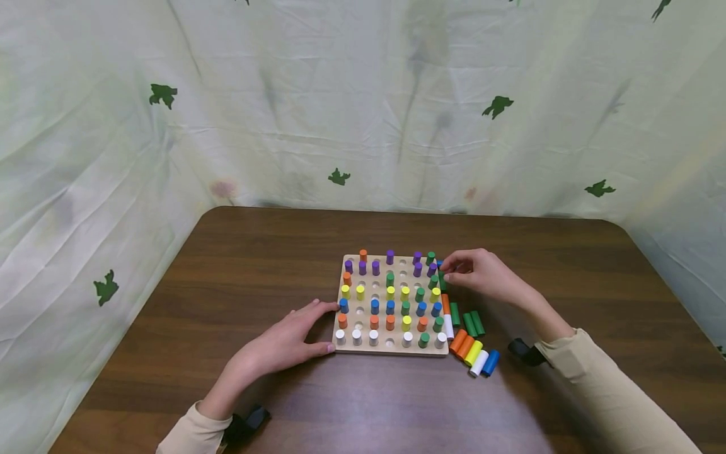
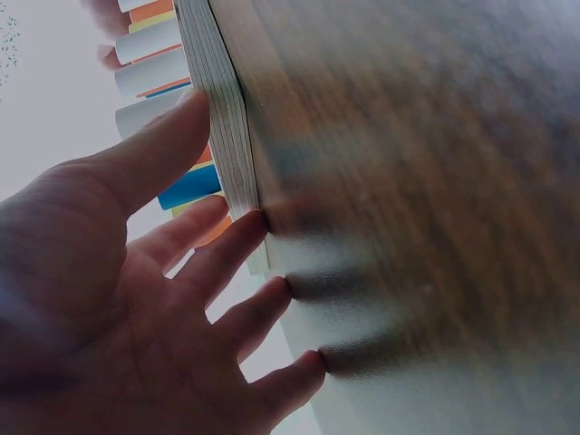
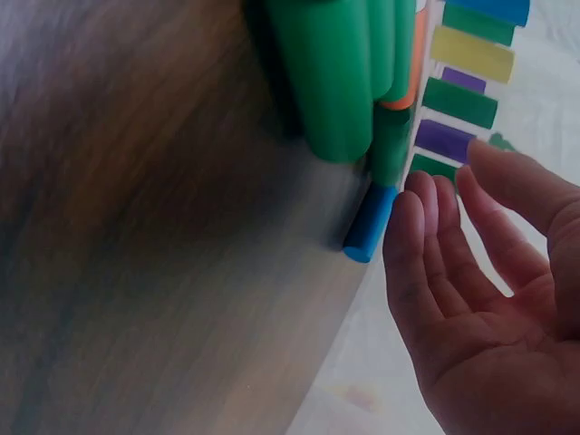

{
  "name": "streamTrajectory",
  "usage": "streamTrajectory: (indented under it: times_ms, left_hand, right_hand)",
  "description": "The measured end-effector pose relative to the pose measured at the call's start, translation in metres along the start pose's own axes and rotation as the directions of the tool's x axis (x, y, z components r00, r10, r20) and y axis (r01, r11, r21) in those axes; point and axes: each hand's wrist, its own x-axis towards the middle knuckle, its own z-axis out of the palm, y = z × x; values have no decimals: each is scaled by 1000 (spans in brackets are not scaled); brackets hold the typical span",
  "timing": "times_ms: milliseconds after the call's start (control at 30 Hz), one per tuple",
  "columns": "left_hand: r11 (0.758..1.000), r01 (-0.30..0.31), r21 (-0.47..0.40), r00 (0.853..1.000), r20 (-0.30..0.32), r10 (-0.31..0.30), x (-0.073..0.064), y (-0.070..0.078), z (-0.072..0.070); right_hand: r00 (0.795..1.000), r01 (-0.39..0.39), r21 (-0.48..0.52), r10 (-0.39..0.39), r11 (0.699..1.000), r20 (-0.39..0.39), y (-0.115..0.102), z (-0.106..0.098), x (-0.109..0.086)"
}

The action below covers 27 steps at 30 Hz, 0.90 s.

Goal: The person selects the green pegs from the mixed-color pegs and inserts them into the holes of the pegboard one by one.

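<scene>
A light wooden pegboard [image 1: 382, 348] lies on the table, with rows of white, orange, blue, yellow, green and purple pegs standing in it and some holes bare. My left hand [image 1: 286, 343] is spread at its left side, the thumb on the front left corner and the index finger by the left edge near a blue peg [image 2: 190, 187]. At the back right edge is my right hand [image 1: 482, 274], its fingers softly bent beside a loose blue peg [image 3: 370, 224] and a green peg [image 3: 391, 149]. No peg shows between its thumb and fingers.
Along the board's right side lie more loose pegs: orange [image 1: 445, 303], white [image 1: 449, 326] and green [image 1: 455, 314]. Nearer the front right are orange, yellow [image 1: 473, 353], white and blue [image 1: 491, 363] ones. A pale curtain [image 1: 363, 126] hangs behind the brown table [image 1: 255, 252].
</scene>
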Motion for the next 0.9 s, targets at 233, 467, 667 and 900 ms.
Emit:
streamTrajectory:
  times_ms: [233, 467, 667, 900]
  left_hand:
    - [1000, 4, 0, 1000, 2, -4, 0, 0, 0]
    - [1000, 12, -5, 1000, 4, -12, -1, 2, -1]
    - [1000, 11, -4, 1000, 4, -11, -1, 2, -1]
    - [1000, 23, -4, 1000, 8, -23, -1, 2, -1]
  right_hand:
    - [998, -25, 1, 24, 1000, 52, 8, 2, 7]
    - [996, -56, -33, 58, 998, 62, 8, 4, 10]
    - [993, -91, -46, 94, 995, 68, 8, 4, 10]
    - [990, -113, -60, 118, 992, 82, 9, 5, 9]
